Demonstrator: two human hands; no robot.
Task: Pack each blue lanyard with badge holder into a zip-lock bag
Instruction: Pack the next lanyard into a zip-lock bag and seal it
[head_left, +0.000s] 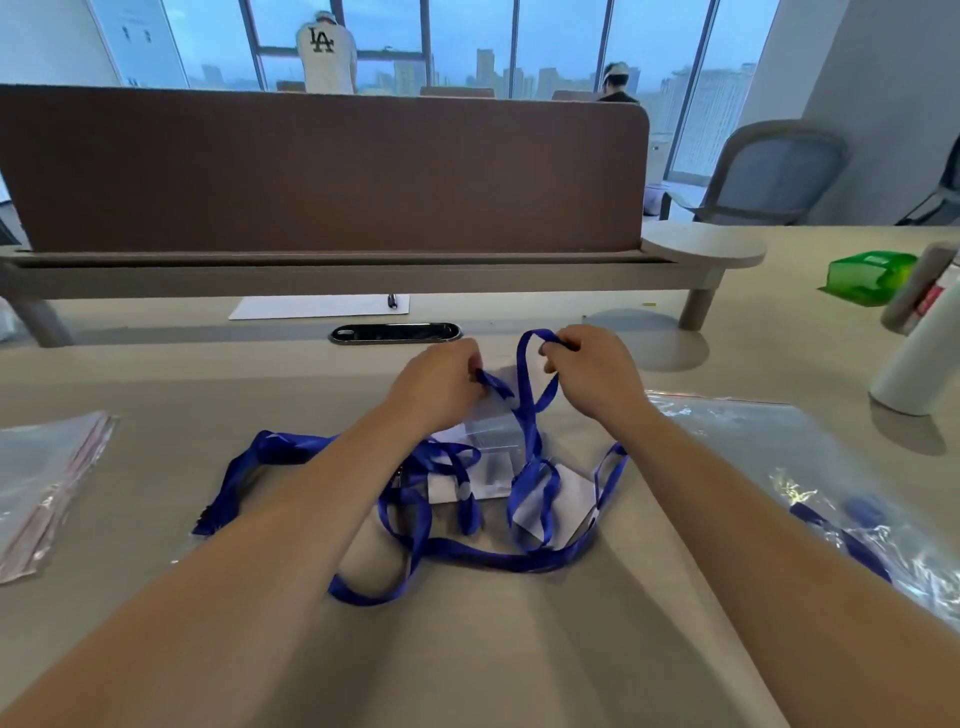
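Observation:
A tangle of blue lanyards (415, 525) with clear badge holders (493, 441) lies on the desk in front of me. My left hand (436, 376) pinches a blue strap end next to one clear holder. My right hand (587, 364) grips a loop of the same blue strap and holds it up above the pile. A stack of zip-lock bags (47, 483) lies at the left. On the right lies a zip-lock bag (810, 467) with a blue lanyard inside it.
A brown divider panel (322, 171) on a raised shelf stands behind the work area, with a cable grommet (395, 332) and a white sheet (317, 306) under it. At the right are a white cylinder (919, 364) and a green box (862, 275). People stand by the far windows.

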